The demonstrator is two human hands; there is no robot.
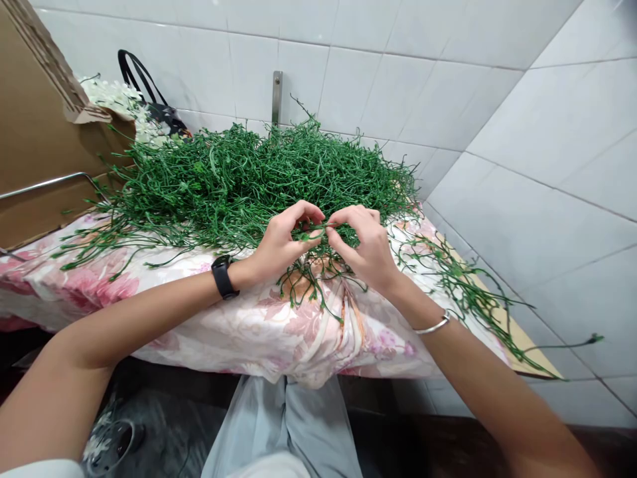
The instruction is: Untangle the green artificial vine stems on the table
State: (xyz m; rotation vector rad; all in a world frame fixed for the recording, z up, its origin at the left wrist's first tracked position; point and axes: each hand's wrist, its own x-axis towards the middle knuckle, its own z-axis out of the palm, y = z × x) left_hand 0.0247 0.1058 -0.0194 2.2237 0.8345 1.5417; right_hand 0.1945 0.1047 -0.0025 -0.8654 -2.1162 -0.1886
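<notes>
Head cam looking down at a table draped in a pink floral cloth [259, 332], with a huge tangled pile of green stems [239, 179] heaped on it, fake-flower stems by the look of them.

Both hands meet right at the pile's near edge, above the cloth. Left hand [283, 242] has thumb and fingertips pinched on one short green stem piece [313, 230], and the right hand [361, 249] pinches the other end of the same piece, fingers curled in. So the piece runs roughly left to right between the two hands, about level, and both hands are equally close to it since both are touching it. Black wristband [222, 277] on the left arm, thin silver bangle [432, 325] on the right.

Room-wise: the pile sits just behind the fingers, so going forward means straight into the tangle. Toward the body there's bare cloth and then the table edge. Loose stems [462, 285] trail off to the right along the tiled wall [537, 199]. On the left sit a cardboard box [34, 133], some white flowers [117, 99] and a black bag [164, 113].
</notes>
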